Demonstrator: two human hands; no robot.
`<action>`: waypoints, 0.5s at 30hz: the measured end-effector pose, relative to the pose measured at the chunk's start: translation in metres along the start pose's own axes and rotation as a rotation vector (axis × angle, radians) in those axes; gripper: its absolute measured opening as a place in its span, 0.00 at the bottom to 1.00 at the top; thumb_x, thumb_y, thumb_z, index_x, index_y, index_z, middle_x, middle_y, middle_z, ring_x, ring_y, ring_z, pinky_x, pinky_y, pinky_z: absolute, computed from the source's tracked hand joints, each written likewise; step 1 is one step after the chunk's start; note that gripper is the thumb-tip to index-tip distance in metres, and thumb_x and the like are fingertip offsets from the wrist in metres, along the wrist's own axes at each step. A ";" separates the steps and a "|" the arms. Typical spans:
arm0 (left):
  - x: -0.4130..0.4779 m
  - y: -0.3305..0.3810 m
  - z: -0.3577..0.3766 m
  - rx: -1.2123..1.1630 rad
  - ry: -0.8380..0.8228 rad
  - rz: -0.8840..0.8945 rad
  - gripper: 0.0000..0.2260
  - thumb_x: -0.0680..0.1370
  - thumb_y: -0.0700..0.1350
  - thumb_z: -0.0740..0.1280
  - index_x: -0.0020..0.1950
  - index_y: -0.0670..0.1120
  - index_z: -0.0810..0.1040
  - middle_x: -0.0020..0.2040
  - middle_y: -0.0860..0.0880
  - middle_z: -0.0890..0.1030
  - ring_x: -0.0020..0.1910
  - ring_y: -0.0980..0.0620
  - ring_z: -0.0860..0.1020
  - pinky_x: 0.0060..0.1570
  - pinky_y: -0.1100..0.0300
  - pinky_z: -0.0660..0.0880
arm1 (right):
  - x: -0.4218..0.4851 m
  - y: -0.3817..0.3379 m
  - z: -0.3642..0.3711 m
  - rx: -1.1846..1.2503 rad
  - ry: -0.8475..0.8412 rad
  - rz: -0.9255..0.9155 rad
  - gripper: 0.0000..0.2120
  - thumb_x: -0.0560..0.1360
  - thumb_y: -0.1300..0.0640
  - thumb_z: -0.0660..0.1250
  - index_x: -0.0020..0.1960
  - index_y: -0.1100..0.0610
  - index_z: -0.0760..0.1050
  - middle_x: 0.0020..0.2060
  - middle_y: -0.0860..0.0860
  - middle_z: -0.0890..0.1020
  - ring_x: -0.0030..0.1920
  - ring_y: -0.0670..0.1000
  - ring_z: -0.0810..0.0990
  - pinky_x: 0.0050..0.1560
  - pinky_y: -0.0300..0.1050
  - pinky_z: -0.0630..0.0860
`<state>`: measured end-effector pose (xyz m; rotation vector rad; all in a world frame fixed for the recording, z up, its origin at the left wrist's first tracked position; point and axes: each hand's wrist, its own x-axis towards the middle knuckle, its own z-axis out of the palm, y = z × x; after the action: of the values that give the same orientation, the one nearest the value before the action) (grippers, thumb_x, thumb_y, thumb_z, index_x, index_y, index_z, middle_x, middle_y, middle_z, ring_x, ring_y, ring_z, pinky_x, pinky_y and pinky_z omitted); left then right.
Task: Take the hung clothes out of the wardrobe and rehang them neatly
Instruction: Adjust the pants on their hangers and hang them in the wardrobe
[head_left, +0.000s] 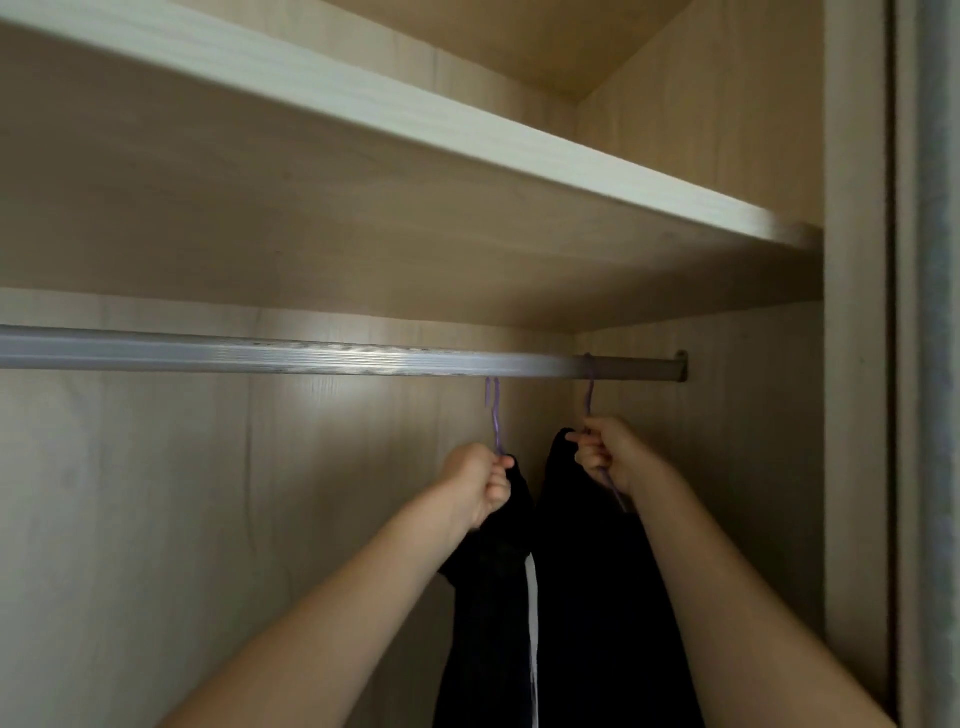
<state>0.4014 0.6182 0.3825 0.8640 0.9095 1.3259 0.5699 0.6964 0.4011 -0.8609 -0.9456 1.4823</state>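
Two black garments hang from thin purple hangers inside the wardrobe. My left hand grips the neck of the left purple hanger, whose hook sits just below the silver rail. Its black garment has a white stripe down the edge. My right hand grips the right purple hanger, whose hook loops over the rail near its right end. The second black garment drops down from it.
A pale wooden shelf runs above the rail. The wardrobe's right side wall stands close beside my right hand. The rail stretches bare to the left.
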 end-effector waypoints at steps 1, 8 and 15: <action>0.003 0.007 0.006 -0.027 -0.001 0.013 0.17 0.81 0.35 0.47 0.35 0.41 0.66 0.14 0.54 0.57 0.10 0.60 0.54 0.10 0.70 0.49 | -0.002 0.000 0.000 0.011 -0.004 0.006 0.16 0.83 0.55 0.53 0.42 0.64 0.67 0.14 0.47 0.59 0.11 0.42 0.56 0.10 0.33 0.50; 0.011 0.040 0.019 -0.040 -0.003 0.126 0.17 0.81 0.36 0.46 0.36 0.42 0.67 0.15 0.54 0.58 0.11 0.59 0.54 0.10 0.69 0.49 | -0.006 0.000 0.001 0.066 -0.045 0.035 0.15 0.83 0.54 0.53 0.41 0.63 0.66 0.14 0.47 0.59 0.11 0.42 0.56 0.10 0.32 0.50; 0.001 0.046 0.025 0.055 -0.077 0.191 0.17 0.82 0.36 0.47 0.36 0.42 0.66 0.14 0.55 0.59 0.10 0.61 0.55 0.10 0.69 0.50 | -0.003 0.002 0.004 0.084 -0.024 0.015 0.15 0.83 0.54 0.54 0.43 0.63 0.67 0.14 0.47 0.59 0.11 0.41 0.56 0.11 0.32 0.49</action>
<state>0.4052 0.6223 0.4348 1.0581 0.8221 1.4260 0.5657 0.6925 0.4010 -0.7926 -0.8899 1.5368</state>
